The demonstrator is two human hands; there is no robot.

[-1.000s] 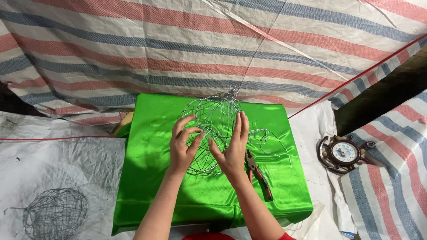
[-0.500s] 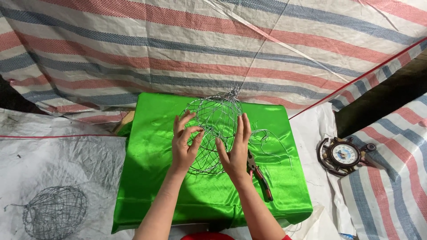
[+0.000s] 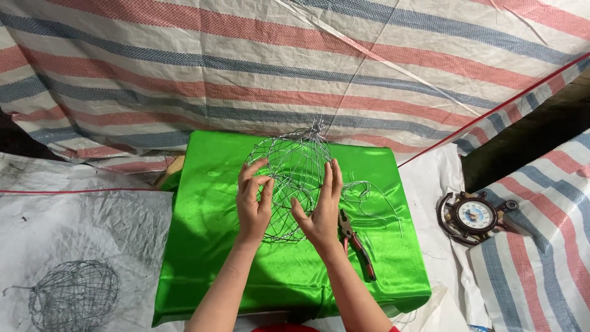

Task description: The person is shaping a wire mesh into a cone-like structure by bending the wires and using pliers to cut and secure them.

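A person, seen from above, works with both bare hands on a rounded wire mesh basket (image 3: 289, 178). The basket is made of thin silver-grey wire woven into open, roughly hexagonal cells, so the cloth beneath shows through it. At its far end the wires gather into a twisted, spiky knot. Loose wire strands (image 3: 375, 197) trail from its right side. It lies near the middle of a table covered with shiny bright green cloth (image 3: 209, 246).

The left hand (image 3: 253, 206) pinches the mesh on the basket's left side, fingers narrowed around a wire. The right hand (image 3: 319, 212) presses flat against the right side, fingers straight and close together, thumb hooked towards the mesh.

Just beside the right wrist, red-handled pliers (image 3: 356, 243) lie on the cloth. A second, finished wire basket (image 3: 74, 301) sits on grey sheeting at lower left. A small round clock (image 3: 474, 215) in a dark frame lies well to the right. Striped tarpaulin (image 3: 295, 67) hangs behind.
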